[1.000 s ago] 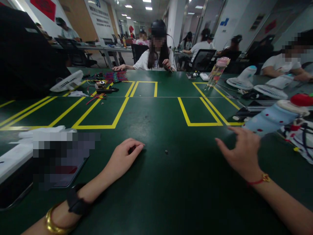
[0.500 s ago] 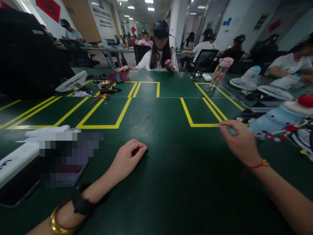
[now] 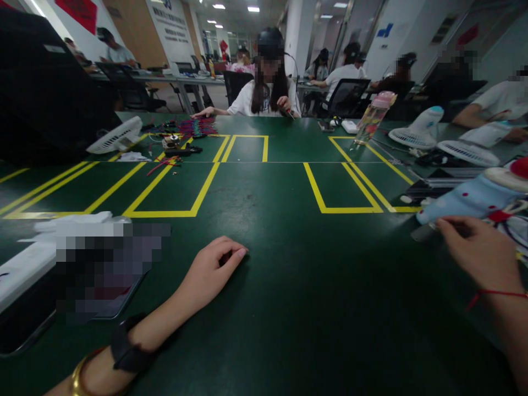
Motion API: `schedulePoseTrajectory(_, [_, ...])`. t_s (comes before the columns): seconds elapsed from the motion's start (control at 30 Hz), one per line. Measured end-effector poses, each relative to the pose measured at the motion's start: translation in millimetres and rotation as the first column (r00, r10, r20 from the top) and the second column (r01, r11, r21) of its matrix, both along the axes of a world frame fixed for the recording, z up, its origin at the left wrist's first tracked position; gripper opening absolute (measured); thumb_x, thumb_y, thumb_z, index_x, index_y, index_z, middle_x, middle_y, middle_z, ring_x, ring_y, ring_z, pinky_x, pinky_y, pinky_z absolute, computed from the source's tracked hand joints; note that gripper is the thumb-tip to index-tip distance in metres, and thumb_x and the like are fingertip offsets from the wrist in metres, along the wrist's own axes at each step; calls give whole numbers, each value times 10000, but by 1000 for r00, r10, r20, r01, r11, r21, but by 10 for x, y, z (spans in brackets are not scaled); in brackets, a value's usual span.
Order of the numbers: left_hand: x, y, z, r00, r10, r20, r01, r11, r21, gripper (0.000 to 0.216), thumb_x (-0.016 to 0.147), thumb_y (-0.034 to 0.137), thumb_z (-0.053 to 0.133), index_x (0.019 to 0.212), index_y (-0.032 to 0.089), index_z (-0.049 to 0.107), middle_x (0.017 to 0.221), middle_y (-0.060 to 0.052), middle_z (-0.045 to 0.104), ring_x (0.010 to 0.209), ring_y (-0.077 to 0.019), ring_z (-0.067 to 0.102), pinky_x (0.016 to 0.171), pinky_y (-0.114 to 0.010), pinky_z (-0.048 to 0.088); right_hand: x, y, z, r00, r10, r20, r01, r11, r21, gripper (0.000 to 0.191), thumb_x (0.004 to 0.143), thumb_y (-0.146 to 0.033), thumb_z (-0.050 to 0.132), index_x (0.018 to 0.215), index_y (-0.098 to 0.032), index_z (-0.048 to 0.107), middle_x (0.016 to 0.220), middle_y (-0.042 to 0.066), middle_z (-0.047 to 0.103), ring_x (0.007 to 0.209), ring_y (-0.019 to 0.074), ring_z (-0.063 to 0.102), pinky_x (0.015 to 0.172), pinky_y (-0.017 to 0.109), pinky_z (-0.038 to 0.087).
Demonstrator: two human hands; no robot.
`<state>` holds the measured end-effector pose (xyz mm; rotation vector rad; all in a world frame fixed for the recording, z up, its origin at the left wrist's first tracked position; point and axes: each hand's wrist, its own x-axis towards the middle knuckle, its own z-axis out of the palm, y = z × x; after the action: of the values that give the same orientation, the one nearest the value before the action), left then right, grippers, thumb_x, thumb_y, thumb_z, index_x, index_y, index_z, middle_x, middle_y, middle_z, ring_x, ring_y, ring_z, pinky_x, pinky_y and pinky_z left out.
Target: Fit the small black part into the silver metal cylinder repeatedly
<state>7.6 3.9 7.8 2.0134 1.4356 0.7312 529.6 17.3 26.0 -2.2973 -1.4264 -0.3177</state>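
My left hand (image 3: 214, 269) rests on the dark green tabletop (image 3: 280, 297), its fingers curled and thumb tip against the forefinger; nothing shows in it. On the right, my right hand (image 3: 480, 250) is pinched closed beside the base of a light blue dotted bottle (image 3: 462, 198). A small grey flat piece (image 3: 424, 233) shows at its fingertips, blurred. I cannot tell whether the fingers grip it or only touch it. The palm side of this hand is hidden.
Yellow tape (image 3: 160, 213) marks boxes on the table. To the left lie a white box (image 3: 31, 269) and a partly blurred phone-like slab (image 3: 124, 300). Wires (image 3: 198, 127), a clear bottle (image 3: 373, 121) and small fans (image 3: 416, 129) stand farther back. A person (image 3: 270, 82) sits opposite.
My right hand has moved right and slightly toward me, from the tape corner to beside the blue bottle. The grey piece now shows at its fingertips. My left hand has stayed put.
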Motion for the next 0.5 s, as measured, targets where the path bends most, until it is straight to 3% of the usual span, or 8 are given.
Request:
schedulePoseTrajectory(0.1, [-1,-1,11,1000,-6,3,6,1000,-19,245,913,372,488,929,226,684,929,-38,643,838,-191,587,745,-313,464,-5,6,0,999,-29,-42,27,999,-40,267,752,-408,588,915,-222,689,824,77,670,702,171,555,644,326,386])
schedulePoseTrajectory(0.37, [-15,-5,14,1000,-28,11,28,999,-23,235,913,369,494,925,230,682,938,-36,644,851,-193,590,755,-313,467,-89,-55,42,990,-64,-126,64,998,1,315,734,-390,611,963,-206,725,852,86,686,731,182,581,655,331,389])
schedulePoseTrajectory(0.5, [-13,-6,24,999,-34,12,34,999,-31,236,918,361,489,917,225,682,944,-35,641,863,-189,588,760,-310,466,-116,-66,41,963,-97,-253,117,991,67,342,741,-372,609,1009,-194,722,831,74,690,730,171,590,665,311,403])
